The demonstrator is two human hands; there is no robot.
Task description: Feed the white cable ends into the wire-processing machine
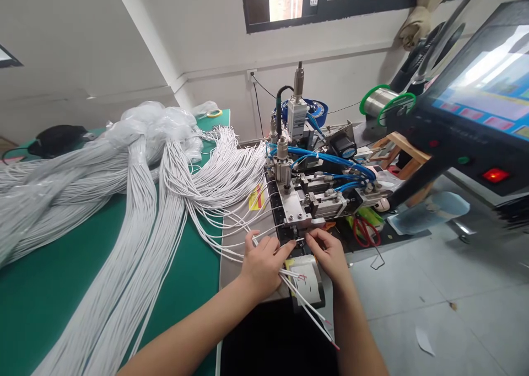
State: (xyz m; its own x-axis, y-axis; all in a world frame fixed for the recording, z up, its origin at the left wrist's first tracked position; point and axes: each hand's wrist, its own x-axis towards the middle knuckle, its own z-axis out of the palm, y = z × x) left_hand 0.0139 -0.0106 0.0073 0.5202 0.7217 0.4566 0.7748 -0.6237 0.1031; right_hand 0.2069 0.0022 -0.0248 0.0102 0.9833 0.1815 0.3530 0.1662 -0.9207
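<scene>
My left hand (264,263) is closed around several thin white wires (308,304) whose stripped ends trail down toward me. Its forefinger and thumb pinch one wire tip at the front slot of a small metal machine (303,199). My right hand (328,254) pinches the same wire tip from the other side, right at the machine's black fixture (289,234). Blue air hoses (330,164) loop over the machine's top.
Large bundles of white wires (136,199) lie across the green bench mat (49,288) to my left. A touchscreen control box (479,111) stands at the right, with a solder spool (382,101) behind it. Red-handled scissors (366,230) lie right of the machine. Grey floor lies beyond.
</scene>
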